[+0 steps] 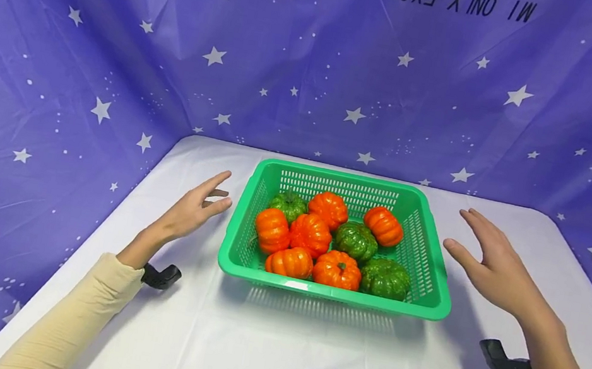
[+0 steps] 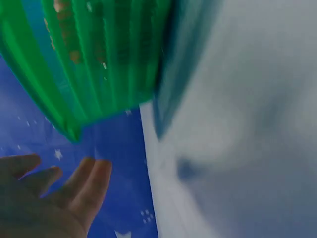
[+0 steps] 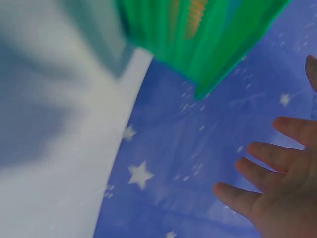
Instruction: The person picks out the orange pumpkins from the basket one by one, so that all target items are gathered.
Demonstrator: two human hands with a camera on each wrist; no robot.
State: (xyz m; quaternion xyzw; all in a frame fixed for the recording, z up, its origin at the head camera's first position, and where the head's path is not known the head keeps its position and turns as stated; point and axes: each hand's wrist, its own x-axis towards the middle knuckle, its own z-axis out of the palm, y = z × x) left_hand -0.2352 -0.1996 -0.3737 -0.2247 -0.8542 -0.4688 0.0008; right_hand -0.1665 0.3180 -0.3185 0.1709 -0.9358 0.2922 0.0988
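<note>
Basket: the green slotted plastic basket (image 1: 428, 274) stands on the table, about midway between its left and right edges and nearer the far edge than the near one; neither hand touches it.
Contents: small ribbed pumpkins fill the basket floor, six orange pumpkins (image 1: 310, 233) and three green pumpkins (image 1: 355, 240), packed close and touching one another.
Left hand: the left hand (image 1: 193, 210) is held just beside the basket's left wall, palm turned toward it, fingers straight and a little spread, holding nothing. In the left wrist view the fingers (image 2: 91, 186) show below the blurred basket wall (image 2: 99, 64), with a clear gap between them.
Right hand: the right hand (image 1: 491, 261) is held just beside the basket's right rim, palm facing it, fingers straight and spread, holding nothing. In the right wrist view the fingers (image 3: 267, 163) are apart from the basket (image 3: 213, 34).
Table: a white cloth covers the table (image 1: 303, 364).
Backdrop: a purple cloth with white stars (image 1: 313, 72) hangs behind the table's far edge and along both sides.
Wrists: a black camera mount (image 1: 161, 276) sits under the left wrist and another black mount (image 1: 502, 361) under the right; cream sleeves (image 1: 75, 317) cover both forearms.
</note>
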